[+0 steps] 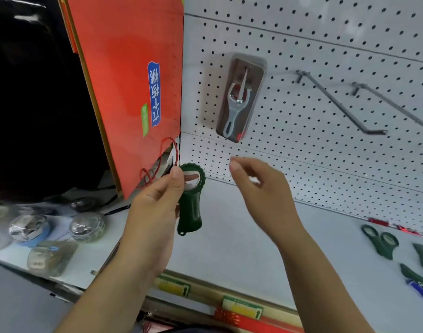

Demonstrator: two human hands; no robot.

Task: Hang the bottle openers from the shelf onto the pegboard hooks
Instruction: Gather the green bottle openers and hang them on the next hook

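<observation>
My left hand (155,212) grips a dark green bottle opener (191,203), held upright above the white shelf (241,248), its round head up. My right hand (261,188) hovers just to the right of it, fingers spread, holding nothing. On the pegboard (325,56) above, a packaged grey opener (239,99) hangs on a hook. Two bare metal hooks (337,102) (397,109) stick out further right. Several more green openers (381,241) lie on the shelf at the far right.
A red paper bag (126,80) with rope handles hangs at the left, close to my left hand. Wrapped round items (85,227) sit on the lower left shelf. Price labels (241,306) line the shelf's front edge.
</observation>
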